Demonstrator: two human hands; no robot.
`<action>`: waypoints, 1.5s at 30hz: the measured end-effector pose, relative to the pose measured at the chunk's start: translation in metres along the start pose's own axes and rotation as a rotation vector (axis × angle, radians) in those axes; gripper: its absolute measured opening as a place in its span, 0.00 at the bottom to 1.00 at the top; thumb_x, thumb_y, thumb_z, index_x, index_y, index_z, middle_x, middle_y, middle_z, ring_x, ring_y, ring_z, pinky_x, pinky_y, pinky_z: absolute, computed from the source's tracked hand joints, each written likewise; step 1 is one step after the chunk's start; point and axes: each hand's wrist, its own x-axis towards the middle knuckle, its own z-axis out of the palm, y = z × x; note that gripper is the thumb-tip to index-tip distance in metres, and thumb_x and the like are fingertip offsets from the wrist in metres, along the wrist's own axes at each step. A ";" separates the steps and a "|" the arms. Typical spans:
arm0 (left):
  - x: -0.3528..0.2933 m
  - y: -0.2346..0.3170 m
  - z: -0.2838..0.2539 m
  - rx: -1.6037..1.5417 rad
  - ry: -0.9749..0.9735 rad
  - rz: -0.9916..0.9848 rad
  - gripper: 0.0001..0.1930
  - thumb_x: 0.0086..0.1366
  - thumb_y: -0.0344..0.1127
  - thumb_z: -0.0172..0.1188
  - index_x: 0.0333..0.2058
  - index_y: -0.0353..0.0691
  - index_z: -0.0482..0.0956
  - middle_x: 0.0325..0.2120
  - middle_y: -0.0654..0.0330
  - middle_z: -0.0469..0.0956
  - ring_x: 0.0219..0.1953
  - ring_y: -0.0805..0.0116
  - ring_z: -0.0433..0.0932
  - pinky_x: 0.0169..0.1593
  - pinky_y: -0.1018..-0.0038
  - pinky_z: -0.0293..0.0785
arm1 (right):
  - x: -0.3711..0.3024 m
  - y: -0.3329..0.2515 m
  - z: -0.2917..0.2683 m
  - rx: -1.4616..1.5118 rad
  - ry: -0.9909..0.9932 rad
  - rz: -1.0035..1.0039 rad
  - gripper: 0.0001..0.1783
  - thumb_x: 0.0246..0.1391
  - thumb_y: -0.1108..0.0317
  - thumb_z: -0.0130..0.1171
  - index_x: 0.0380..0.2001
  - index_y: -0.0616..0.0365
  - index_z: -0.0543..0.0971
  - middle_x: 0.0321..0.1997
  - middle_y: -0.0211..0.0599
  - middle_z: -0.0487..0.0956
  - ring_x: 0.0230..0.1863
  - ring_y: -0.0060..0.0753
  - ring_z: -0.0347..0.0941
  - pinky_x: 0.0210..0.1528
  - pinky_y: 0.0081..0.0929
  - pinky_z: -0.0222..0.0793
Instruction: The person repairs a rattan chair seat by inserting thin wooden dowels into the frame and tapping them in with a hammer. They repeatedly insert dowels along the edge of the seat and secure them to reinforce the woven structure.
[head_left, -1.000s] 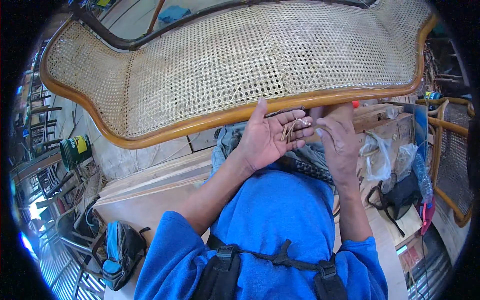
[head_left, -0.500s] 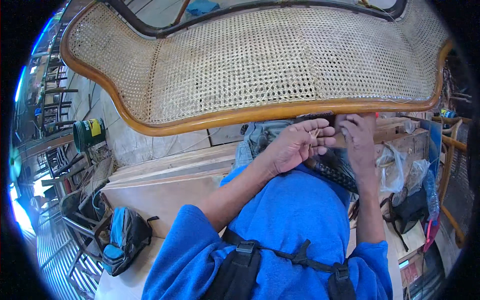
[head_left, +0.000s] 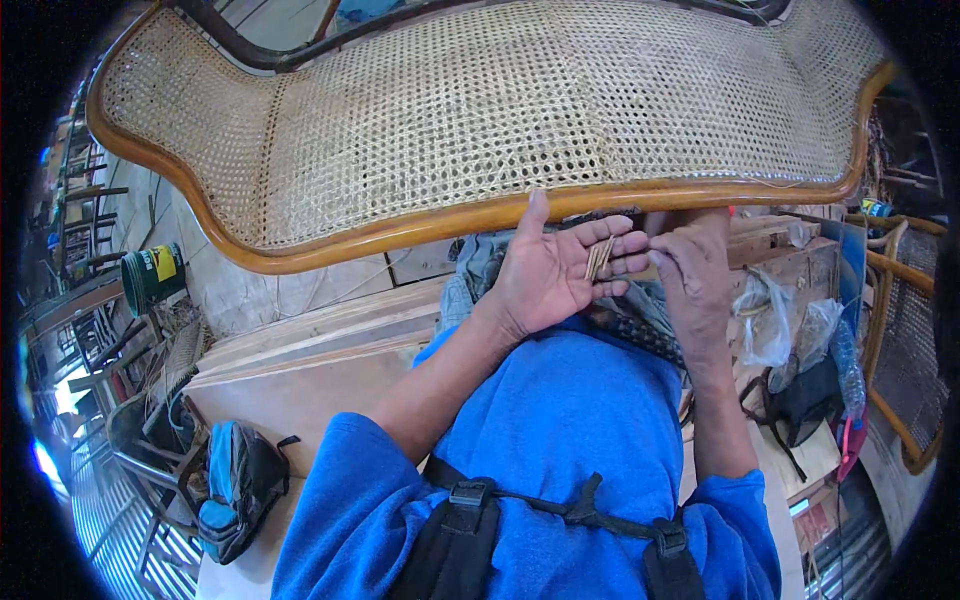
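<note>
My left hand (head_left: pixel 548 272) is turned palm up, fingers spread and slightly curled. Several short, thin wooden sticks (head_left: pixel 599 259) lie across its fingers. Close beside those fingertips is my right hand (head_left: pixel 695 283), its thumb and fingers drawn together in a pinch; whatever it may hold is too small or hidden to make out. Just beyond both hands runs the varnished wooden rail (head_left: pixel 400 233) of a curved seat frame, and woven cane webbing (head_left: pixel 440 130) fills that frame.
Stacked boards (head_left: pixel 320 335) lie beyond my left forearm, with a blue and black backpack (head_left: pixel 235 490) at lower left. A green bucket (head_left: pixel 152 278) stands farther left. On the right are clear plastic bags (head_left: pixel 770 320), a black bag (head_left: pixel 808 400) and another cane-panelled frame (head_left: pixel 912 340).
My left hand has opened out, its thumb raised and the sticks now plainly visible. My right hand has come down slightly toward those sticks. The view has shifted a little.
</note>
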 end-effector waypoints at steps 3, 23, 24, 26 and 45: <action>0.001 -0.001 -0.005 -0.009 -0.038 -0.009 0.49 0.57 0.74 0.27 0.56 0.31 0.62 0.51 0.46 0.68 0.53 0.52 0.68 0.56 0.58 0.62 | 0.007 -0.012 0.003 -0.011 -0.031 -0.111 0.09 0.42 0.75 0.60 0.30 0.54 0.78 0.31 0.32 0.74 0.38 0.38 0.69 0.42 0.32 0.67; 0.005 -0.003 0.011 0.108 0.075 -0.016 0.54 0.53 0.78 0.21 0.57 0.31 0.61 0.53 0.51 0.67 0.56 0.59 0.66 0.60 0.63 0.55 | -0.003 -0.027 0.024 -0.166 -0.084 -0.076 0.17 0.35 0.72 0.65 0.33 0.52 0.77 0.45 0.33 0.70 0.49 0.43 0.62 0.52 0.39 0.60; 0.006 -0.004 0.009 0.093 0.066 -0.016 0.53 0.54 0.78 0.22 0.57 0.30 0.60 0.54 0.50 0.66 0.56 0.59 0.65 0.61 0.63 0.54 | -0.003 -0.027 0.024 -0.173 -0.071 -0.079 0.16 0.35 0.72 0.65 0.33 0.52 0.77 0.45 0.34 0.70 0.49 0.44 0.62 0.52 0.38 0.60; 0.007 -0.004 0.007 0.094 0.073 -0.018 0.52 0.55 0.76 0.23 0.57 0.30 0.61 0.54 0.51 0.67 0.55 0.60 0.66 0.60 0.63 0.56 | -0.006 -0.025 0.027 -0.115 -0.053 -0.083 0.15 0.35 0.73 0.64 0.32 0.53 0.77 0.45 0.35 0.70 0.50 0.43 0.62 0.53 0.38 0.59; 0.013 -0.011 0.005 0.565 0.251 -0.009 0.17 0.66 0.41 0.49 0.47 0.35 0.70 0.36 0.59 0.75 0.36 0.69 0.76 0.37 0.76 0.74 | -0.007 0.011 0.030 0.720 -0.120 0.506 0.08 0.55 0.70 0.53 0.33 0.65 0.77 0.47 0.39 0.70 0.44 0.24 0.68 0.43 0.18 0.66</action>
